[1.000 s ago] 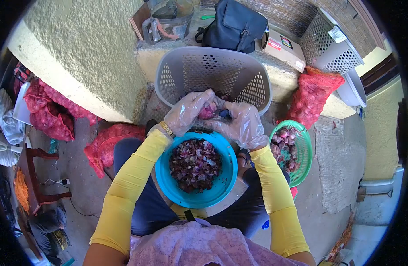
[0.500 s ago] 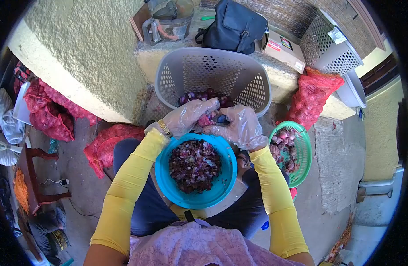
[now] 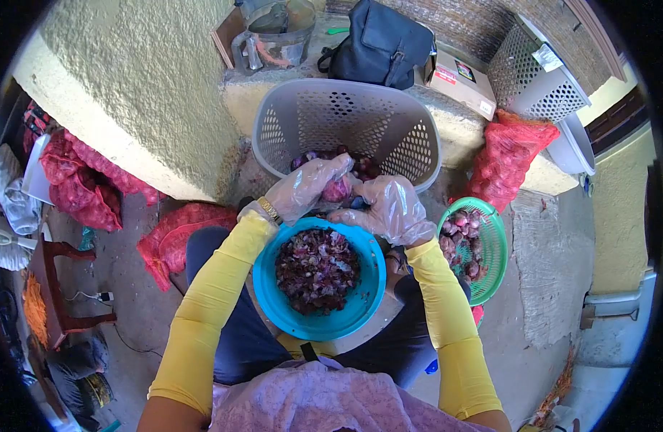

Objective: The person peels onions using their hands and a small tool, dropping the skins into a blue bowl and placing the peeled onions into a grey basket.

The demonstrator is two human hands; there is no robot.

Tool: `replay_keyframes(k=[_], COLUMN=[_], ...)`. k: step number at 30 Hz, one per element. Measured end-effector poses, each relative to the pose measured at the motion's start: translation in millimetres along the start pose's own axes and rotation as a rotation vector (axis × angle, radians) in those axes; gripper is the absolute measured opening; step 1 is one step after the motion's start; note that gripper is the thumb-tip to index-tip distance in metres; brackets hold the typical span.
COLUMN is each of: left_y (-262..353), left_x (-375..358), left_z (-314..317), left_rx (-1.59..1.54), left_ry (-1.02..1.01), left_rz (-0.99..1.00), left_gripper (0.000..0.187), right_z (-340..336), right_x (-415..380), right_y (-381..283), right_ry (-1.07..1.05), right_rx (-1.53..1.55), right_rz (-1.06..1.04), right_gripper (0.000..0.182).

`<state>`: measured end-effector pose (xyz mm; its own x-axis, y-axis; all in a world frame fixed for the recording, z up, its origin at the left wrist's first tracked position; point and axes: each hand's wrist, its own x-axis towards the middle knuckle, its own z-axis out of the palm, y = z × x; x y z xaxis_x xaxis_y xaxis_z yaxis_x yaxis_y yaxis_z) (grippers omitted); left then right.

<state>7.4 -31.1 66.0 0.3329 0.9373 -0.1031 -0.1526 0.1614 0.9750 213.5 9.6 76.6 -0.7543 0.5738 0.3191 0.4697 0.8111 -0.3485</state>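
In a clear plastic glove, my left hand (image 3: pixel 306 189) is closed around a red onion (image 3: pixel 336 190), with a gold watch at its wrist. My right hand (image 3: pixel 392 209), gloved the same way, meets it from the right with fingers curled beside the onion. Something small and dark shows at its fingertips, too hidden to name. Both hands are above the far rim of a blue basin (image 3: pixel 378 288), which holds a heap of onion skins (image 3: pixel 317 270). Just beyond stands a grey perforated basket (image 3: pixel 346 115) with several red onions (image 3: pixel 364 164) at its bottom.
A green plastic basket (image 3: pixel 498 252) of onions is at right, near a red mesh sack (image 3: pixel 504 158). More mesh sacks (image 3: pixel 184 234) lie at left. On the ledge are a black bag (image 3: pixel 382 43), a box (image 3: pixel 461 83) and a clear bucket (image 3: pixel 284 43). A wooden stool (image 3: pixel 54 288) is far left.
My fingers have shifted slightly around the onion, which now shows more of its rounded pink-purple side. The dark thing by my right fingers sits a little lower. Basin and baskets stay put.
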Motion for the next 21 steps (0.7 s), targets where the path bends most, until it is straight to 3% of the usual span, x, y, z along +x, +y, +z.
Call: replay_keyframes(k=[3, 6, 8, 10, 12, 13, 15, 16, 18, 19, 21], left_y=[-79.1, -79.7, -63.3, -53.7, -49.5, -35.4, -3.0, -17.6, -58.2, -50.9, -37.3], left_x=[31.1, 32.4, 28.1, 19.5, 14.1, 10.3, 2.9, 8.3, 21.8, 21.1, 17.2], left_z=[-45.7, -48.1, -34.5, -24.9, -21.7, -16.9, -5.6, -12.3, -30.3, -27.9, -23.1], left_rx=[0.165, 0.214, 0.155, 0.094, 0.760, 0.760, 0.167, 0.166, 0.950, 0.950, 0.298], left_ry=[0.074, 0.086, 0.087, 0.087, 0.166, 0.166, 0.071, 0.070, 0.183, 0.184, 0.041], left_rz=[0.141, 0.143, 0.124, 0.099, 0.745, 0.745, 0.007, 0.007, 0.963, 0.963, 0.315], left_gripper=[0.050, 0.052, 0.052, 0.053, 0.053, 0.053, 0.053, 0.053, 0.053, 0.053, 0.054], right_z=[-4.7, -3.3, -4.2, -4.1, -5.4, -6.2, -3.7, 1.2, 6.1, 6.7, 9.3], right_x=[0.1, 0.5, 0.9, 0.4, 1.3, 2.4, 2.7, 2.3, 1.2, 0.9, -0.5], right_y=[-1.2, -1.5, -5.5, -6.9, -8.5, -10.6, -9.8, -5.9, -2.7, -2.0, -0.5], right_ry=[-0.016, 0.003, 0.122, 0.143, 0.163, 0.150, 0.137, 0.131, 0.124, 0.111, 0.097], right_rx=[0.008, 0.048, 0.063, 0.087, 0.109, 0.097, 0.085, 0.106, 0.127, 0.107, 0.090], right_rz=[0.011, 0.115, 0.230, 0.220, 0.209, 0.200, 0.191, 0.187, 0.182, 0.148, 0.114], right_gripper=[0.062, 0.064, 0.062, 0.061, 0.061, 0.059, 0.058, 0.056, 0.054, 0.052, 0.050])
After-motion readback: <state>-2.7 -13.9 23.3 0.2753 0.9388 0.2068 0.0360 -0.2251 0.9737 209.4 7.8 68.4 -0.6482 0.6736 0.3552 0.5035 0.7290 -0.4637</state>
